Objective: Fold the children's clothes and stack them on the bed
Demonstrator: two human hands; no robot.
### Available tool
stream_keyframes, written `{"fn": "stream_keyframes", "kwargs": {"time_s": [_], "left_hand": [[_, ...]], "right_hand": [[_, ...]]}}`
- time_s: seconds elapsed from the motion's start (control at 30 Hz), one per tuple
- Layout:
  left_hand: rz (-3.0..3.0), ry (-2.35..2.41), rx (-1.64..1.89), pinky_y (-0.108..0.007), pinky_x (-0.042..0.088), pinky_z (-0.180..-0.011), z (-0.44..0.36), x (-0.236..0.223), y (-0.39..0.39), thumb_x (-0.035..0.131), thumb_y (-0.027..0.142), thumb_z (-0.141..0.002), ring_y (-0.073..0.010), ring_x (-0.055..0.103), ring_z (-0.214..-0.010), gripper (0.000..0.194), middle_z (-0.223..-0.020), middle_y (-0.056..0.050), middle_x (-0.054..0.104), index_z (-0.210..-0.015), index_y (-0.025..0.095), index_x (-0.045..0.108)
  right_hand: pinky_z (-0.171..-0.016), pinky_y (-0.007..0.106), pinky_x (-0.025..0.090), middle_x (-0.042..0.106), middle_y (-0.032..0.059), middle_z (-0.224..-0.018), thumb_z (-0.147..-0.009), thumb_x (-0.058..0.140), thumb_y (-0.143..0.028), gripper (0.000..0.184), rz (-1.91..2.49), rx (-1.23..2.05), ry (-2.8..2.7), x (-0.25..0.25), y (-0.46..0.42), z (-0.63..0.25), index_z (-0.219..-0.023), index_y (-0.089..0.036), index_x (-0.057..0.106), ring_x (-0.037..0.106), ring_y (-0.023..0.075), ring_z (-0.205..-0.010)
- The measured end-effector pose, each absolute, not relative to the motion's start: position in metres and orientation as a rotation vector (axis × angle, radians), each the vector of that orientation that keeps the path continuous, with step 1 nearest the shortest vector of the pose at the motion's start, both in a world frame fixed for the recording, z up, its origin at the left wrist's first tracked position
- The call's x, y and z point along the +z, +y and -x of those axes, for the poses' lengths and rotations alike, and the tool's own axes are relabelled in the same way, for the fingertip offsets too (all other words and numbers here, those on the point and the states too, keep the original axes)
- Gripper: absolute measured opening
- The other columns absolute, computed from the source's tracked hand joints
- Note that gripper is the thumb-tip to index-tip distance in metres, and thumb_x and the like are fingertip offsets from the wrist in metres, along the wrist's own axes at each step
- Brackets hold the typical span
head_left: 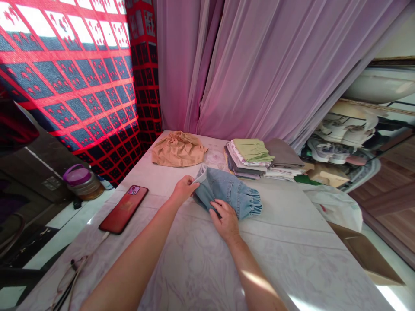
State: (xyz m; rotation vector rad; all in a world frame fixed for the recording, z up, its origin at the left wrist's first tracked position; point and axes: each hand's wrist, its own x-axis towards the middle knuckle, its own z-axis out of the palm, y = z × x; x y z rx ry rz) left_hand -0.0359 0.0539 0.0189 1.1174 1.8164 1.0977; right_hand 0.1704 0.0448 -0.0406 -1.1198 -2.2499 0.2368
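Note:
A small blue denim garment [231,190] with a ruffled hem lies partly folded on the white patterned table [285,242]. My left hand [184,188] is closed in a pinch on the garment's upper left corner, where a pale lining shows. My right hand [226,220] rests on the near edge of the denim, fingers curled and pressing it down. Both forearms reach in from the bottom of the view.
A tan garment [178,149] lies at the table's far end. A stack of folded clothes [256,157] sits beside it to the right. A red phone [124,208] with a cable lies on the left; glasses [69,280] lie near the front left. Purple curtains [259,65] hang behind.

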Motion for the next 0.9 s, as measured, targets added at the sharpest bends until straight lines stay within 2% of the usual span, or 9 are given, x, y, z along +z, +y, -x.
{"fn": "stream_keyframes", "kwargs": {"time_s": [0.13, 0.23, 0.4, 0.5, 0.57, 0.7, 0.83, 0.9], "left_hand": [[-1.175, 1.986, 0.994, -0.025, 0.045, -0.065, 0.045, 0.01, 0.048, 0.064, 0.032, -0.076, -0.0163, 0.062, -0.076, 0.021, -0.08, -0.001, 0.065, -0.092, 0.02, 0.057], [-1.255, 2.042, 0.887, -0.027, 0.044, -0.072, 0.052, 0.01, 0.04, 0.063, 0.039, -0.076, -0.0207, 0.062, -0.089, 0.028, -0.093, -0.005, 0.068, -0.097, 0.021, 0.06], [-1.35, 1.987, 0.679, -0.027, 0.041, -0.061, 0.056, 0.015, 0.04, 0.06, 0.047, -0.075, -0.0191, 0.062, -0.067, 0.028, -0.074, -0.001, 0.067, -0.084, 0.02, 0.064], [-1.373, 1.969, 0.639, -0.025, 0.04, -0.06, 0.055, 0.019, 0.044, 0.062, 0.044, -0.073, -0.0195, 0.062, -0.072, 0.025, -0.073, -0.002, 0.067, -0.078, 0.02, 0.064], [-1.368, 1.946, 0.637, -0.024, 0.041, -0.059, 0.055, 0.022, 0.043, 0.06, 0.043, -0.074, -0.0186, 0.062, -0.074, 0.026, -0.076, -0.001, 0.068, -0.084, 0.02, 0.065], [-1.32, 1.925, 0.615, -0.022, 0.04, -0.052, 0.061, 0.024, 0.032, 0.05, 0.047, -0.08, -0.0161, 0.061, -0.066, 0.037, -0.074, 0.0, 0.067, -0.099, 0.018, 0.064], [-1.317, 1.993, 0.564, -0.025, 0.047, -0.065, 0.067, 0.024, 0.018, 0.054, 0.036, -0.077, -0.0185, 0.065, -0.079, 0.033, -0.088, -0.003, 0.07, -0.103, 0.018, 0.064], [-1.321, 2.056, 0.532, -0.03, 0.048, -0.076, 0.067, 0.029, 0.014, 0.057, 0.028, -0.073, -0.0223, 0.065, -0.09, 0.044, -0.103, -0.007, 0.069, -0.116, 0.018, 0.059]], "right_hand": [[-0.09, 0.037, 0.047, 0.065, 0.0066, -0.117, -0.091, 0.049, -0.034, 0.03, 1.13, 0.228, -2.273, -0.043, 0.046, -0.171, -0.112, -0.028, 0.069, 0.06, 0.0216, -0.107], [-0.09, 0.037, 0.046, 0.066, 0.0068, -0.116, -0.091, 0.049, -0.032, 0.029, 1.132, 0.226, -2.265, -0.042, 0.045, -0.17, -0.111, -0.027, 0.069, 0.06, 0.0214, -0.107], [-0.089, 0.034, 0.046, 0.067, 0.007, -0.114, -0.09, 0.05, -0.032, 0.029, 1.105, 0.216, -2.226, -0.042, 0.044, -0.168, -0.111, -0.025, 0.069, 0.061, 0.0203, -0.105], [-0.088, 0.033, 0.046, 0.068, 0.0075, -0.111, -0.089, 0.05, -0.032, 0.029, 1.098, 0.214, -2.162, -0.041, 0.043, -0.166, -0.108, -0.023, 0.07, 0.062, 0.02, -0.103], [-0.088, 0.033, 0.046, 0.069, 0.0071, -0.108, -0.09, 0.049, -0.033, 0.028, 1.092, 0.231, -2.122, -0.04, 0.043, -0.165, -0.104, -0.023, 0.072, 0.063, 0.0195, -0.101], [-0.087, 0.03, 0.047, 0.072, 0.0062, -0.1, -0.093, 0.044, -0.034, 0.031, 1.093, 0.303, -2.033, -0.038, 0.042, -0.165, -0.093, -0.023, 0.074, 0.065, 0.0177, -0.095], [-0.084, 0.028, 0.049, 0.073, 0.0055, -0.094, -0.092, 0.045, -0.032, 0.031, 1.115, 0.364, -2.03, -0.032, 0.04, -0.165, -0.086, -0.022, 0.073, 0.066, 0.0168, -0.088], [-0.082, 0.026, 0.05, 0.073, 0.0045, -0.092, -0.092, 0.045, -0.031, 0.03, 1.12, 0.393, -2.037, -0.023, 0.041, -0.167, -0.085, -0.022, 0.073, 0.066, 0.0157, -0.086]]}}
